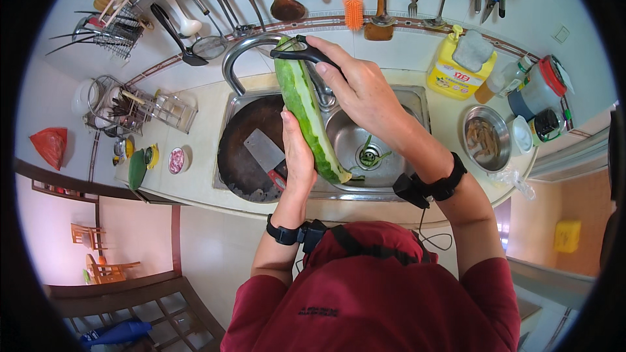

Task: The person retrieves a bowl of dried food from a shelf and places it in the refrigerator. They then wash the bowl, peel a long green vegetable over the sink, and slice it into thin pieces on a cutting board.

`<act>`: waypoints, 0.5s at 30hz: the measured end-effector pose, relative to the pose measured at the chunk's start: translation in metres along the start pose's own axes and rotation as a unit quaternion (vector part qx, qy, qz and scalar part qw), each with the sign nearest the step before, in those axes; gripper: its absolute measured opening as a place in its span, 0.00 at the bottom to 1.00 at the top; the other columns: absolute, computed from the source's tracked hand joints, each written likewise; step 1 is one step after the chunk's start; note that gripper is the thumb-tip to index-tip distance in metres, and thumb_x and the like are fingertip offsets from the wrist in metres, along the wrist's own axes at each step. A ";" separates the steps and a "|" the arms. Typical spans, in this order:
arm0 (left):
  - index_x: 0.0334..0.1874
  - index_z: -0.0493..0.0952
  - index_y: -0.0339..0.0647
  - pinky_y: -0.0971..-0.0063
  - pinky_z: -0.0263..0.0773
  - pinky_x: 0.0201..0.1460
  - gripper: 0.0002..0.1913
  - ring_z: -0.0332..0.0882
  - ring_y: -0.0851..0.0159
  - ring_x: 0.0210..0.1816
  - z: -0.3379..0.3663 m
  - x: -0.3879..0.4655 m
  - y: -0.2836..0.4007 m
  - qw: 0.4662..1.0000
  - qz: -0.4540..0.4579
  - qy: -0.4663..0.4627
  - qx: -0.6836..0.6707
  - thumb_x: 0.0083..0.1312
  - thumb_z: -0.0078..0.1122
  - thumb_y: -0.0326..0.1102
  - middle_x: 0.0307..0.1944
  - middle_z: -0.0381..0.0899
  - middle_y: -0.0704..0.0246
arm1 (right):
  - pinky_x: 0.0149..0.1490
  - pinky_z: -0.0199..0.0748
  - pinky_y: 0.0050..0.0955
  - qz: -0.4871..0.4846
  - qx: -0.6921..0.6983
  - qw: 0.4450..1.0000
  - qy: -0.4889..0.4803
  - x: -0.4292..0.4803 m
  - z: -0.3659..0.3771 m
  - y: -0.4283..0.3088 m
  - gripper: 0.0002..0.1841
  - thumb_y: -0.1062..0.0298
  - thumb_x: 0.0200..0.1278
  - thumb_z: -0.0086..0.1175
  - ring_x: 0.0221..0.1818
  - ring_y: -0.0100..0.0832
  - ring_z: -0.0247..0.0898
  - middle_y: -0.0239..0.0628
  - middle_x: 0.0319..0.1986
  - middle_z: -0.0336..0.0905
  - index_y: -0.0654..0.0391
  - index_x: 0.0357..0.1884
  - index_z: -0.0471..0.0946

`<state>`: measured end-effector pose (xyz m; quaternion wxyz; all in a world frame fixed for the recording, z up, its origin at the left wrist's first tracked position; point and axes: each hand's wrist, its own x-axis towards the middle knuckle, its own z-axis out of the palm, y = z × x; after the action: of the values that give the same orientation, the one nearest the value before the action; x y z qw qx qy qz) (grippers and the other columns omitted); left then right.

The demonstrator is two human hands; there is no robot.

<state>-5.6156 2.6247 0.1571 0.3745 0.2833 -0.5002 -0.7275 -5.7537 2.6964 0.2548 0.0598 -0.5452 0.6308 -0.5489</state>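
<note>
A long green gourd [309,117], partly peeled with pale stripes, slants over the divider of the steel double sink. My left hand [297,154] grips its lower part from the left side. In my right hand [359,85] is a black-handled peeler [305,54], whose head rests at the gourd's upper end. Green peel strips [374,154] lie around the drain of the right basin [342,129]. Below and left of the gourd, a cleaver [264,149] with a red and black handle lies on a dark round board or pan lid [239,122] over the left basin.
A curved steel faucet [239,54] stands just behind the gourd. To the right are a yellow detergent jug [457,71] and a steel bowl of shrimp-like food [485,139]. A small bowl of meat [177,160], a dark green vegetable [137,168] and a dish rack [168,110] stand left.
</note>
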 end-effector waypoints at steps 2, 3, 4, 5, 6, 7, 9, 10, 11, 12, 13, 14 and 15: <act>0.75 0.66 0.39 0.71 0.70 0.62 0.37 0.73 0.68 0.58 0.000 -0.001 0.003 1.000 0.007 0.003 -0.011 0.82 0.31 0.66 0.61 0.75 0.67 | 0.41 0.76 0.38 0.006 -0.004 1.000 -0.012 -0.010 0.003 0.004 0.22 0.66 0.79 0.51 0.30 0.46 0.80 0.54 0.34 0.82 0.56 0.72 0.71; 0.75 0.66 0.39 0.71 0.70 0.62 0.37 0.73 0.68 0.58 0.000 -0.001 0.004 1.000 0.002 0.009 -0.012 0.82 0.31 0.66 0.61 0.75 0.67 | 0.42 0.76 0.39 -0.007 -0.003 1.000 -0.008 -0.016 0.007 0.006 0.23 0.67 0.79 0.52 0.32 0.48 0.81 0.55 0.36 0.82 0.56 0.72 0.71; 0.74 0.66 0.40 0.70 0.71 0.61 0.37 0.74 0.68 0.57 0.000 0.000 0.006 0.999 -0.005 0.015 -0.030 0.82 0.32 0.67 0.60 0.75 0.67 | 0.44 0.77 0.39 -0.019 -0.001 1.000 -0.003 -0.025 0.012 0.008 0.23 0.67 0.78 0.52 0.35 0.51 0.82 0.56 0.38 0.83 0.56 0.72 0.71; 0.74 0.66 0.40 0.70 0.72 0.61 0.37 0.75 0.67 0.57 0.000 0.002 0.007 0.999 -0.017 0.023 -0.047 0.82 0.32 0.67 0.60 0.76 0.67 | 0.45 0.78 0.40 -0.032 0.000 0.999 0.002 -0.034 0.016 0.009 0.23 0.68 0.78 0.53 0.37 0.54 0.83 0.57 0.40 0.83 0.56 0.72 0.71; 0.74 0.67 0.40 0.69 0.73 0.60 0.37 0.76 0.67 0.56 0.000 0.003 0.009 0.997 -0.021 0.024 -0.065 0.82 0.32 0.67 0.59 0.76 0.67 | 0.49 0.79 0.40 -0.003 0.011 1.000 -0.020 -0.046 0.018 0.009 0.24 0.70 0.76 0.53 0.44 0.58 0.83 0.58 0.48 0.83 0.55 0.73 0.70; 0.73 0.68 0.41 0.69 0.74 0.59 0.38 0.77 0.66 0.55 0.000 0.005 0.012 0.996 -0.031 0.030 -0.073 0.80 0.35 0.69 0.58 0.77 0.67 | 0.50 0.79 0.40 -0.008 0.000 1.000 -0.024 -0.058 0.019 0.010 0.25 0.71 0.76 0.54 0.45 0.57 0.83 0.58 0.49 0.83 0.54 0.73 0.70; 0.71 0.71 0.42 0.68 0.76 0.57 0.40 0.80 0.66 0.53 -0.002 0.008 0.017 0.993 -0.051 0.048 -0.096 0.77 0.39 0.72 0.55 0.80 0.67 | 0.50 0.79 0.41 0.003 -0.016 0.999 -0.041 -0.079 0.023 0.012 0.26 0.71 0.76 0.54 0.47 0.57 0.82 0.58 0.51 0.82 0.53 0.74 0.70; 0.68 0.73 0.41 0.69 0.76 0.55 0.39 0.81 0.66 0.50 0.001 0.009 0.017 0.990 -0.009 0.037 -0.136 0.77 0.40 0.72 0.51 0.81 0.68 | 0.50 0.79 0.42 0.017 -0.028 0.997 -0.063 -0.089 0.023 0.014 0.27 0.72 0.76 0.54 0.47 0.56 0.81 0.57 0.53 0.82 0.53 0.75 0.69; 0.68 0.73 0.43 0.70 0.77 0.48 0.38 0.80 0.67 0.43 -0.001 0.013 0.021 0.991 -0.008 0.063 -0.118 0.77 0.40 0.72 0.45 0.81 0.69 | 0.49 0.79 0.42 0.028 -0.029 0.996 -0.075 -0.099 0.022 0.018 0.27 0.72 0.75 0.54 0.47 0.56 0.81 0.57 0.53 0.82 0.54 0.75 0.69; 0.69 0.73 0.45 0.71 0.77 0.44 0.37 0.78 0.68 0.39 -0.005 0.018 0.025 0.992 -0.009 0.057 -0.111 0.78 0.39 0.71 0.42 0.80 0.69 | 0.49 0.79 0.43 0.040 -0.030 0.995 -0.088 -0.109 0.021 0.021 0.27 0.72 0.75 0.54 0.46 0.56 0.81 0.57 0.52 0.82 0.54 0.75 0.69; 0.70 0.73 0.47 0.71 0.76 0.40 0.36 0.77 0.69 0.35 -0.008 0.022 0.029 0.992 -0.027 0.067 -0.103 0.78 0.38 0.71 0.39 0.80 0.70 | 0.48 0.79 0.43 0.055 -0.029 0.993 -0.101 -0.119 0.020 0.025 0.28 0.72 0.75 0.55 0.46 0.56 0.81 0.56 0.52 0.82 0.54 0.75 0.68; 0.71 0.74 0.52 0.71 0.75 0.36 0.35 0.74 0.71 0.31 -0.010 0.025 0.031 0.993 -0.010 0.048 -0.109 0.79 0.35 0.71 0.35 0.78 0.70 | 0.45 0.78 0.44 0.018 -0.043 0.995 -0.089 -0.125 0.020 0.030 0.29 0.73 0.73 0.56 0.42 0.54 0.80 0.54 0.48 0.83 0.54 0.75 0.68; 0.70 0.74 0.53 0.70 0.74 0.36 0.34 0.74 0.71 0.30 -0.012 0.028 0.033 0.991 -0.011 0.051 -0.119 0.80 0.33 0.70 0.35 0.78 0.70 | 0.45 0.78 0.44 0.019 -0.053 0.993 -0.103 -0.134 0.016 0.034 0.30 0.74 0.72 0.56 0.40 0.53 0.80 0.53 0.46 0.82 0.54 0.75 0.68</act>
<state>-5.6136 2.5880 0.1827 0.4228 0.2792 -0.3869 -0.7705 -5.7102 2.7808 0.1524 0.1060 -0.5891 0.6599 -0.4541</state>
